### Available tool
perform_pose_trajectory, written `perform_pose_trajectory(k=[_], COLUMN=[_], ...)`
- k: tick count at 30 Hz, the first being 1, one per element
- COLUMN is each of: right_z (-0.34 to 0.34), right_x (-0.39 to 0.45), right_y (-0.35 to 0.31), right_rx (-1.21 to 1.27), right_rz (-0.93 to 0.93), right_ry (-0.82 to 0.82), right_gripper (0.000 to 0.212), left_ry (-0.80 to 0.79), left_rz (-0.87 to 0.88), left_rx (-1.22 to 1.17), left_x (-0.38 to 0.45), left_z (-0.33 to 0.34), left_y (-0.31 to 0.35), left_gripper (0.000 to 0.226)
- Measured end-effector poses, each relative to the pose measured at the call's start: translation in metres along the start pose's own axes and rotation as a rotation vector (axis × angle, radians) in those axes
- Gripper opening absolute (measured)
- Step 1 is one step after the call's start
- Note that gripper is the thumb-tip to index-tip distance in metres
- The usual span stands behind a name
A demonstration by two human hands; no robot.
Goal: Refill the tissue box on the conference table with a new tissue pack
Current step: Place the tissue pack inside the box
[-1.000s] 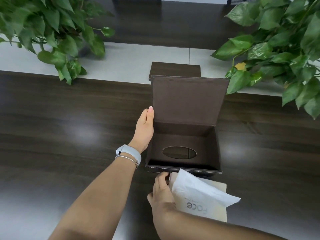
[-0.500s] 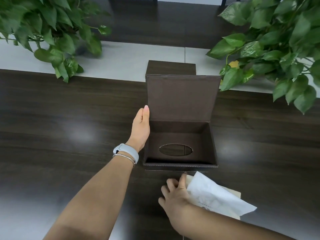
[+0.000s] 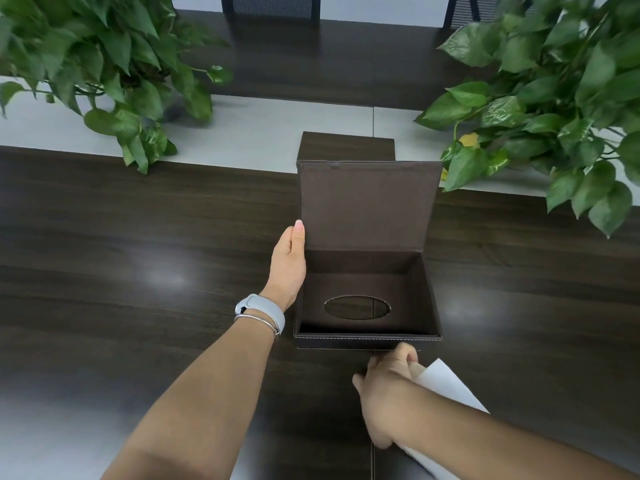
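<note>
Tissue box [image 3: 367, 337]: dark brown, upside down on the dark wood tabletop [image 3: 138, 254], hinged base panel [image 3: 367, 206] raised upright, interior empty, oval slot [image 3: 356, 307] facing down. Left hand [image 3: 289, 261]: flat against the box's left outer wall, fingers extended, nothing enclosed in its grip (pale band and thin bangle at the wrist). Right hand [image 3: 386, 396]: just in front of the box, grip closed on the tissue pack [image 3: 446, 386], white, largely hidden under the forearm. Leafy plants [image 3: 554, 109] flank both far corners.
</note>
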State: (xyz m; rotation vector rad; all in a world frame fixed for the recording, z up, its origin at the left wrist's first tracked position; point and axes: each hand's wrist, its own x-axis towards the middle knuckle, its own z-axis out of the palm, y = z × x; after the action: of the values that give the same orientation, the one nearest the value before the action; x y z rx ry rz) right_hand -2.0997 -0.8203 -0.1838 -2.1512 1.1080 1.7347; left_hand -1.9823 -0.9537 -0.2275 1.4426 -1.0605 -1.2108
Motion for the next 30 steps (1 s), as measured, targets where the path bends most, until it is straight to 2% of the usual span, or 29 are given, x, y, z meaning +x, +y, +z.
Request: perform_pose_trajectory(k=[1, 3, 6, 11, 14, 16, 17, 19, 21, 23, 30], right_z=[-0.005, -0.013, -0.019, -0.029, -0.021, -0.013, -0.009, -0.001, 0.011, 0.022, 0.055], right_x=[-0.007, -0.025, -0.066, -0.109, -0.098, -0.077, -0.065, -0.042, -0.02, 0.001, 0.054], right_y=[0.004, 0.018, 0.052, 0.133, 0.163, 0.168, 0.167, 0.159, 0.147, 0.134, 0.123], right_rx=[-0.006, 0.105, 0.444, 1.092, 1.367, 1.351, 1.328, 1.34, 1.337, 1.242, 1.025], right_rz=[0.003, -0.05, -0.282, -0.587, -0.567, -0.478, -0.434, -0.406, -0.418, -0.43, -0.464], right_ry=[-0.007, 0.087, 0.265, 0.729, 1.087, 1.288, 1.364, 1.43, 1.461, 1.502, 1.326], right_gripper=[0.068, 0.065, 0.061, 0.049, 0.046, 0.046, 0.046, 0.041, 0.039, 0.038, 0.032], left_ry=[0.0, -0.003, -0.009, 0.007, -0.073, -0.14, -0.154, -0.18, -0.204, -0.194, -0.161], left_rz=[-0.002, -0.002, 0.006, 0.036, -0.05, -0.123, -0.111, -0.097, -0.11, -0.125, -0.109], left_rx=[0.001, 0.0, -0.005, -0.026, -0.087, -0.168, -0.142, -0.063, -0.019, 0.025, -0.005], left_x=[0.0, 0.001, 0.002, 0.0, 0.0, 0.001, 0.003, 0.007, 0.008, 0.009, 0.008], left_z=[0.0, 0.0, 0.001, -0.001, -0.005, -0.007, -0.01, -0.014, -0.015, -0.017, -0.013], left_y=[-0.001, 0.0, 0.001, 0.002, 0.004, 0.003, 0.002, 0.002, 0.006, 0.005, 0.005], left_gripper=[0.041, 0.042, 0.04, 0.036, 0.033, 0.027, 0.031, 0.048, 0.056, 0.063, 0.039])
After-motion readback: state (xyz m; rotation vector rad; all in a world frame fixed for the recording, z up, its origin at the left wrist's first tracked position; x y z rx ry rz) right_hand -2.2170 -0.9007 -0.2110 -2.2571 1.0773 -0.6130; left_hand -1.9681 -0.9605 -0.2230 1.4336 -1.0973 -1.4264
